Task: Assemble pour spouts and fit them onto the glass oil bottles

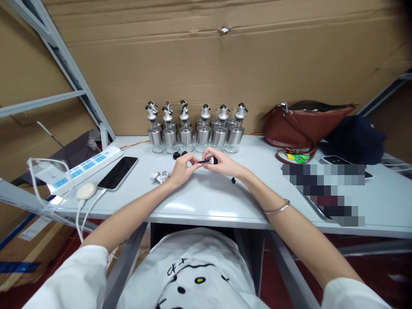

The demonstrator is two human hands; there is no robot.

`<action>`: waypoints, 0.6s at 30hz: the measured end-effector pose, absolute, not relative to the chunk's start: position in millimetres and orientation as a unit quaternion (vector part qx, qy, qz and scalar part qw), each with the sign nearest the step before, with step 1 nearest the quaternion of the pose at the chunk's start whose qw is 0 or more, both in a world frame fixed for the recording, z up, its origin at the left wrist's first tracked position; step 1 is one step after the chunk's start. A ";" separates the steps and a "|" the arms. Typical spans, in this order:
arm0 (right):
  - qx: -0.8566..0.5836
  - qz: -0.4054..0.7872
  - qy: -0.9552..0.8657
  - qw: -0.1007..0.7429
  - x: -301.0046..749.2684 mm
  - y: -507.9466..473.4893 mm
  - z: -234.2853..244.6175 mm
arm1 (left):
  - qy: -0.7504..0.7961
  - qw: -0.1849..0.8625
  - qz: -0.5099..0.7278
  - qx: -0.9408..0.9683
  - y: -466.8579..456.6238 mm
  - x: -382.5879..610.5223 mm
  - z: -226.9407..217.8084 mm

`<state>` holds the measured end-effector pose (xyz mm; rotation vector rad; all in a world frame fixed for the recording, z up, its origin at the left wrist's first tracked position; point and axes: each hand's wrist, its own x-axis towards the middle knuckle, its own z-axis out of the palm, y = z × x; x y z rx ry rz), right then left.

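Both hands meet over the middle of the table, pinching a small black-and-silver pour spout (206, 162) between their fingertips. My left hand (183, 169) grips its thin black end, and my right hand (223, 164) is closed round the end with the silver cap. Part of the spout is hidden by the fingers. Loose silver spout pieces (161, 177) lie beside my left wrist. Black stoppers (176, 155) rest just behind my left hand, and a tiny black part (233, 180) lies below my right hand. Behind stand several glass-and-steel oil bottles (203, 134) topped with spouts.
On the left are a white power strip (86, 169), a phone (118, 173) and a round white charger (86, 191) with cables. A brown handbag (299, 124) and dark cap (357, 139) sit at right, near a blurred-out item. Cardboard (206, 60) backs the table.
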<state>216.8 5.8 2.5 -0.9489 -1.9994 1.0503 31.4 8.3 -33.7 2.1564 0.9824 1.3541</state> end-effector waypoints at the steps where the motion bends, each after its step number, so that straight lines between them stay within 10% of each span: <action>1: -0.366 0.393 -0.770 0.344 215.8 5.5 2.4 | 0.353 0.210 0.485 0.772 8.4 31.4 -33.6; 18: -0.373 0.437 -0.715 0.398 211.8 7.5 -1.5 | 0.334 0.375 0.471 0.725 9.4 35.1 -32.6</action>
